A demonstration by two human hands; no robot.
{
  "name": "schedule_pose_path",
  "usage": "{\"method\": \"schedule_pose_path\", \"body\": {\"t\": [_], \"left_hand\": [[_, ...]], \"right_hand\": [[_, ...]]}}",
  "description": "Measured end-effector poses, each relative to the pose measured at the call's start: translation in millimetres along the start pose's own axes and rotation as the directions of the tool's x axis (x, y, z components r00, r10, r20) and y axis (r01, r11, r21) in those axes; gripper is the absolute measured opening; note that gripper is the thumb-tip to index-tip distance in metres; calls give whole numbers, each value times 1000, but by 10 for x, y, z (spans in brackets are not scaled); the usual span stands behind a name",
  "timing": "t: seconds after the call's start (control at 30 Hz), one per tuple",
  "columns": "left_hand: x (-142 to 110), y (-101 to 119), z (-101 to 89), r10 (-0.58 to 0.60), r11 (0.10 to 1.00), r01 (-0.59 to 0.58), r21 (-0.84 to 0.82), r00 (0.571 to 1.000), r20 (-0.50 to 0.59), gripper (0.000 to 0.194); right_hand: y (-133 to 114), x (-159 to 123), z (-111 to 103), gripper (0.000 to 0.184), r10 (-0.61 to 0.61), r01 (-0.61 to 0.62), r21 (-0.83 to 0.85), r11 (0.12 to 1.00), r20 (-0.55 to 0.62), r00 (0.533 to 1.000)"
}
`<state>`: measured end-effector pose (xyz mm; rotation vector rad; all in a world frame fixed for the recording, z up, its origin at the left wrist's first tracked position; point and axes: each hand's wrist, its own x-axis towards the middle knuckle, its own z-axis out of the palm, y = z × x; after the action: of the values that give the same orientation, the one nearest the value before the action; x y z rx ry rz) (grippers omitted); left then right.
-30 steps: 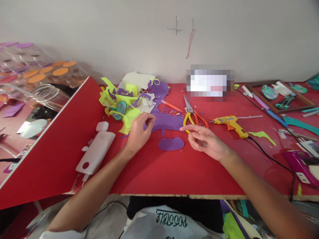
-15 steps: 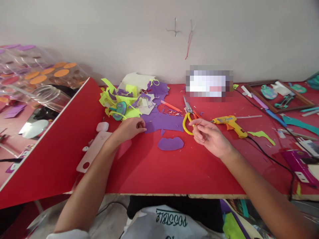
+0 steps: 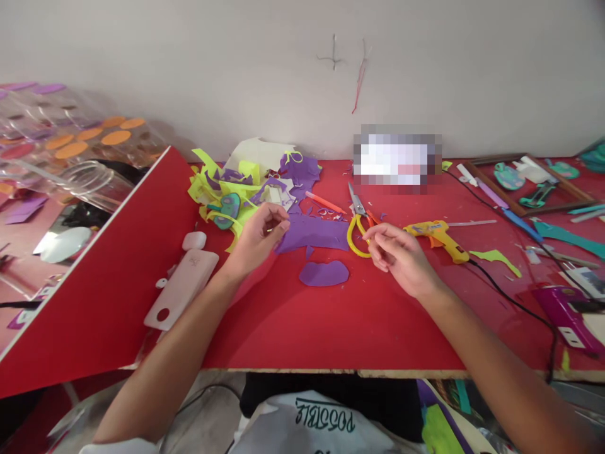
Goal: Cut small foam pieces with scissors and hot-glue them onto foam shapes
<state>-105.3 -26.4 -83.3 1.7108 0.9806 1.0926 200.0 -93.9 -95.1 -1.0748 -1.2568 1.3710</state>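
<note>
My left hand (image 3: 261, 238) hovers over the left end of a purple foam sheet (image 3: 317, 233), its thumb and curled fingers brought together. Whatever lies between those fingertips, if anything, is too small to make out. Close to the yellow-handled scissors (image 3: 358, 217), my right hand (image 3: 396, 255) is raised with loosely bent fingers, partly apart, and no object shows in it. The scissors lie on the table, blades pointing away. Between my hands and nearer to me, a cut purple foam shape (image 3: 324, 273) rests flat on the red tabletop (image 3: 326, 328).
Yellow-green and purple scraps (image 3: 246, 180) are heaped at the back left. A pale phone (image 3: 184, 287) lies near the slanted red board (image 3: 104, 277). On the right are a yellow glue gun (image 3: 439, 238) with its cord, a wooden frame (image 3: 524, 208) and a magenta power strip (image 3: 570, 315).
My left hand has risen and shifted right over the purple sheet, uncovering more of the phone. My right hand has moved very slightly right.
</note>
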Motion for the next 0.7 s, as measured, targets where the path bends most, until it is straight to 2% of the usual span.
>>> {"method": "schedule_pose_path", "body": {"t": [0.07, 0.1, 0.13, 0.2, 0.27, 0.3, 0.37, 0.4, 0.47, 0.63, 0.7], "left_hand": [[-26, 7, 58, -32, 994, 34, -99, 999, 16, 16], [-38, 17, 81, -51, 990, 52, -132, 999, 16, 16], [-47, 31, 99, -70, 984, 69, -162, 998, 5, 17], [-61, 65, 123, -99, 969, 88, -231, 994, -36, 19], [-66, 95, 137, -113, 952, 86, -295, 990, -78, 22], [-65, 105, 141, -114, 945, 79, -318, 989, -92, 22], [-61, 113, 148, -113, 939, 69, -336, 987, -113, 22], [-58, 111, 151, -115, 940, 68, -336, 986, -120, 22], [-54, 102, 157, -118, 943, 70, -325, 984, -131, 21], [-54, 77, 184, -113, 954, 66, -291, 982, -148, 20], [-58, 68, 200, -113, 954, 65, -291, 982, -153, 20]], "right_hand": [[-30, 18, -116, 30, -97, 63, -282, 957, -109, 989], [-52, 25, -207, 33, -172, 82, -449, 890, -163, 972], [-78, 28, -315, 35, -255, 70, -612, 788, -222, 941], [-132, 17, -563, 39, -392, -49, -852, 521, -289, 873], [-171, -16, -804, 43, -422, -243, -933, 266, -339, 841], [-179, -38, -907, 47, -402, -331, -930, 157, -367, 839], [-162, -80, -1065, 57, -309, -442, -897, 18, -425, 851], [-141, -95, -1121, 62, -232, -448, -894, -9, -434, 871], [-86, -112, -1194, 65, -124, -468, -884, -1, -464, 877], [-26, -90, -1212, 47, -41, -487, -873, 30, -488, 872], [-47, -66, -1168, 39, -4, -522, -852, 43, -523, 852]]}}
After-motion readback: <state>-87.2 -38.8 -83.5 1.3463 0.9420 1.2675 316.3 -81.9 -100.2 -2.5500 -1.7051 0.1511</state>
